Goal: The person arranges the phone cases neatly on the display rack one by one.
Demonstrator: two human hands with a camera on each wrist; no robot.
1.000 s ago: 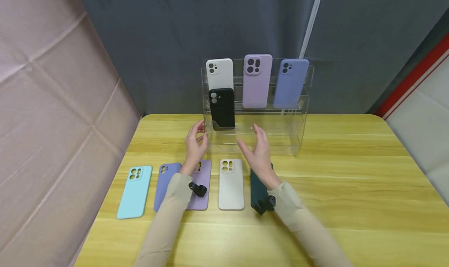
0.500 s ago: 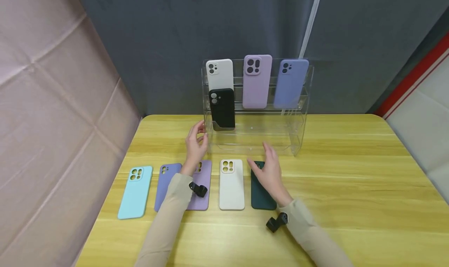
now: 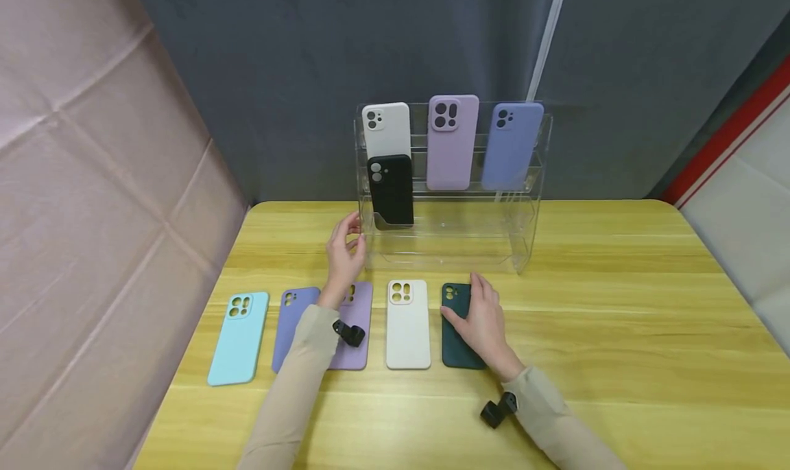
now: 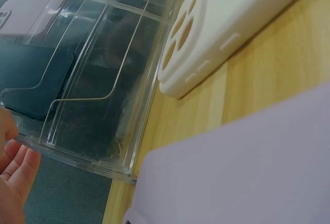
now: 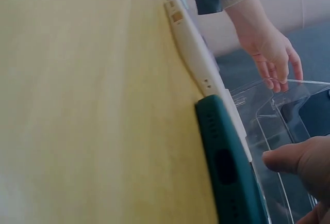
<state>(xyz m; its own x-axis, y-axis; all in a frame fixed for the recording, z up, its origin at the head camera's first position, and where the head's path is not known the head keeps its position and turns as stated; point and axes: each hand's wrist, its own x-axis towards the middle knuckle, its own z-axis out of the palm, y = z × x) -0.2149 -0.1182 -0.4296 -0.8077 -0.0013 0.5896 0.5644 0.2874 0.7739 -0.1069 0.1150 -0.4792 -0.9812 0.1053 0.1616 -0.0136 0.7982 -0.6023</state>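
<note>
Gripping clear plastic tiered rack with left hand, spreading right hand over dark-green phone case; showing four smooth cases racked, five left on yellow wooden table.

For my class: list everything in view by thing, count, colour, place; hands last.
Table: one, yellow wood, centre.
Rack: one, clear, on the table.
Rack cases: four; white top left, lilac top middle, blue top right, black below white.
Table cases: five, left to right aqua, blue, lilac, white, dark green.
Backdrop: one, grey, behind the table.
Strip: one, white, back right.
Wall: one, pale pink, left.
Panel: one, white with red, right.
Wrist cameras: two, black, one per wrist.
Sleeves: two, beige, on both arms.
Left hand: one, gripping the rack's left side.
Right hand: one, over the dark green case.
</note>
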